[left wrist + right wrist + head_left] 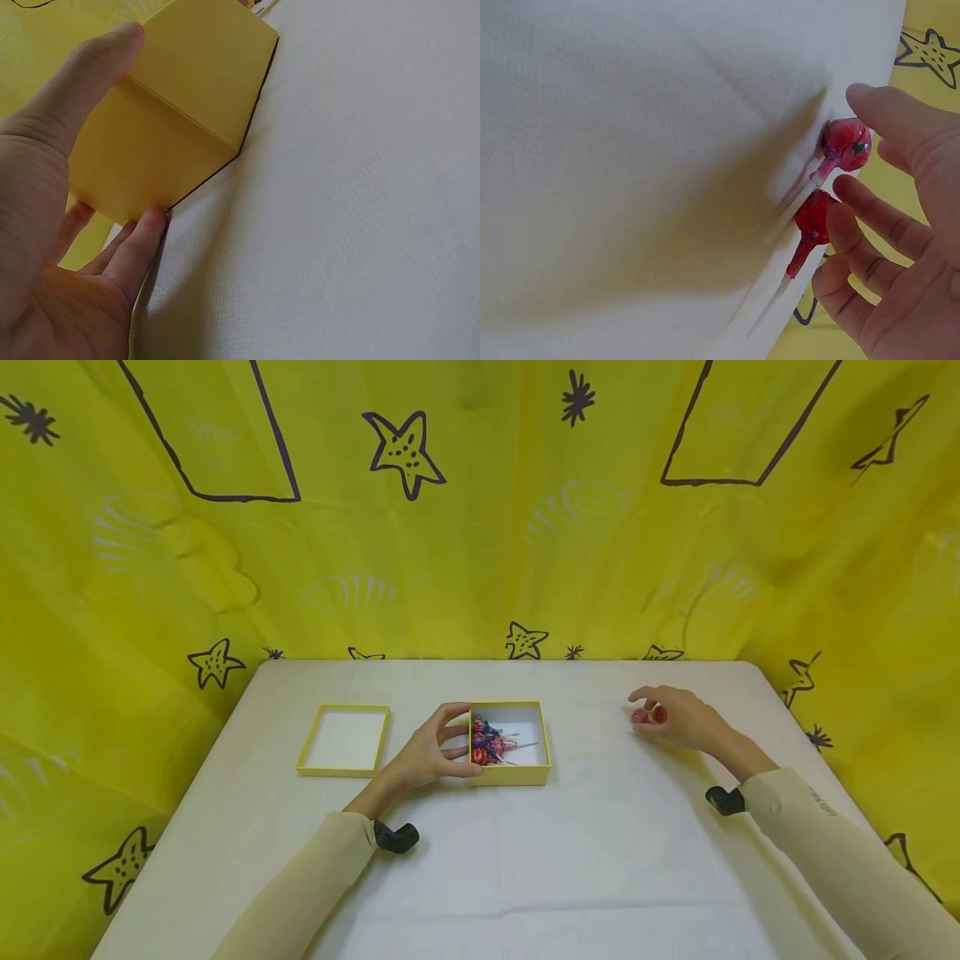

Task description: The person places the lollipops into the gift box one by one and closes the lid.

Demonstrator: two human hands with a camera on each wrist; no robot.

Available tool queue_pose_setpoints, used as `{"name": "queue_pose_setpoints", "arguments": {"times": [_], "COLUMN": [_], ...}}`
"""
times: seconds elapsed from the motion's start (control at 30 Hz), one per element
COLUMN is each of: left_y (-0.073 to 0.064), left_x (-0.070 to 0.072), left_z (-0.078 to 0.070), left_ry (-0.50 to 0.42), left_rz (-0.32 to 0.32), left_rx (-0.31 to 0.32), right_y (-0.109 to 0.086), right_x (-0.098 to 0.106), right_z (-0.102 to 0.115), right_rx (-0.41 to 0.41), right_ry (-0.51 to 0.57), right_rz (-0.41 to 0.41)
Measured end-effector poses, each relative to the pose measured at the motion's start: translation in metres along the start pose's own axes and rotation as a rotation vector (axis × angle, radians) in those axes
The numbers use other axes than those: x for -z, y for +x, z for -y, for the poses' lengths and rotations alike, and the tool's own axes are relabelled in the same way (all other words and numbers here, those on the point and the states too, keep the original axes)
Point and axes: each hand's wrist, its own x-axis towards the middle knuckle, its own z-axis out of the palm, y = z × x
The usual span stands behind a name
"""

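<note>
My left hand (420, 760) holds the left end of a small yellow box (512, 776), thumb along its front wall and fingers at its left side and back corner. White inside, the box stands open at the top, and several wrapped lollipops (491, 745) lie in its left half, sticks pointing right. On the right of the table, my right hand (684, 720) hovers with loosely bent fingers around a pink lollipop (847, 142) and a red lollipop (814, 217). In the right wrist view, thumb and forefinger stand spread on either side of the pink one's head.
A shallow yellow-rimmed box lid (337, 772) lies inside up, left of the left hand. White cloth covers the table (585, 877). Behind and beside the table hangs a yellow curtain (480, 552) with starfish drawings.
</note>
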Motion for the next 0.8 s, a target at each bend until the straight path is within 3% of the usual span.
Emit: {"name": "queue_pose_setpoints", "arguments": {"times": [0.8], "left_y": [-0.0009], "left_x": [0.0002], "left_z": [-0.0026], "left_ry": [0.018], "left_rz": [0.005], "left_rx": [-0.002], "right_y": [0.0017], "right_x": [-0.0055], "right_z": [0.0002], "right_rx": [-0.053], "right_ry": [0.020], "right_rz": [-0.012]}}
